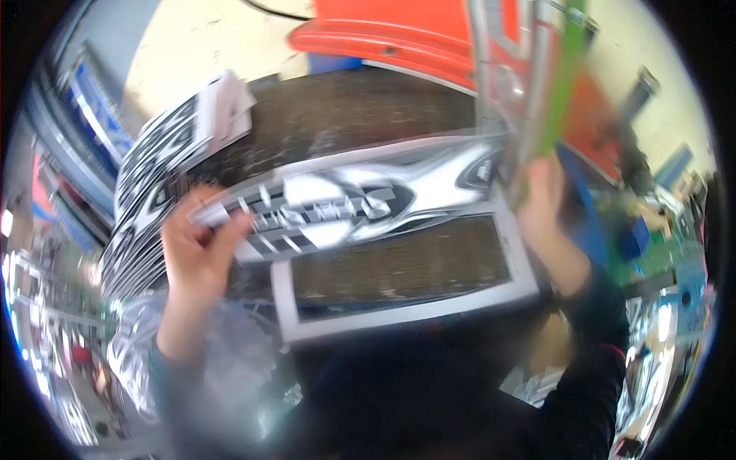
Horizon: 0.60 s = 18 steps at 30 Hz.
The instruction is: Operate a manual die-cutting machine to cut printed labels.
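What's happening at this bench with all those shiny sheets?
A person holds a long black-and-silver printed sheet stretched between both hands above a dark worktop. The left hand grips its left end, and the right hand holds the right end, close to a green strip. Below the sheet sits a silver rectangular frame with a dark middle. A stack of similar printed sheets lies to the left. The picture is blurred, so finer detail is unclear.

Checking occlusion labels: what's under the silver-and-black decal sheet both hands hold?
Under the decal sheet: a grey frame-shaped sheet on a dark worktop. The frame's top edge is covered. The left hand and right hand grip the decal's ends.
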Available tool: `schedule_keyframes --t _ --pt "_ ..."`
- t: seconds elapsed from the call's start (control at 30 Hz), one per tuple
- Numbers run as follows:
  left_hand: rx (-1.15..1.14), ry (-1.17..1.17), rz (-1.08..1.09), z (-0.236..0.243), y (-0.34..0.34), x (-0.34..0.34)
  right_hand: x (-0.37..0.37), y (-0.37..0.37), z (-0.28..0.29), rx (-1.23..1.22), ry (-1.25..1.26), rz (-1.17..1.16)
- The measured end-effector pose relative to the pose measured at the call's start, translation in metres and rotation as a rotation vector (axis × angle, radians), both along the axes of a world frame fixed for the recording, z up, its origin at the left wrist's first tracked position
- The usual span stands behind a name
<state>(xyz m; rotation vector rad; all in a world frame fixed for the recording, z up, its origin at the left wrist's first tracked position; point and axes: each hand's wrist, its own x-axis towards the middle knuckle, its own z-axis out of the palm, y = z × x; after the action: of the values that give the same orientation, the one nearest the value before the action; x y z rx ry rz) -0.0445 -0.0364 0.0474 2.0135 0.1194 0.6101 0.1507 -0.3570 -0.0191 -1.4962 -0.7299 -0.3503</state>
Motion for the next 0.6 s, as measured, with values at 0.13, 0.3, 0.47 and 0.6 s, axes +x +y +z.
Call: schedule_keyframes --t 0.13,0.3,0.47,0.6 --pt "-0.103 -0.415 0.201 0.021 0.07 0.0 0.018 -0.031 -0.027 0.149 0.066 -0.027" --pt "-0.18 -0.386 0.446 0.034 0.171 -0.078 0.025 -0.026 -0.025 0.198 -0.021 -0.007" --pt "-0.055 -0.061 0.715 0.019 0.242 -0.137 0.022 -0.015 -0.018 0.118 -0.024 0.016" --pt "0.932 -0.166 1.02 0.004 0.192 -0.093 0.023 -0.023 -0.018 0.126 -0.03 0.005"
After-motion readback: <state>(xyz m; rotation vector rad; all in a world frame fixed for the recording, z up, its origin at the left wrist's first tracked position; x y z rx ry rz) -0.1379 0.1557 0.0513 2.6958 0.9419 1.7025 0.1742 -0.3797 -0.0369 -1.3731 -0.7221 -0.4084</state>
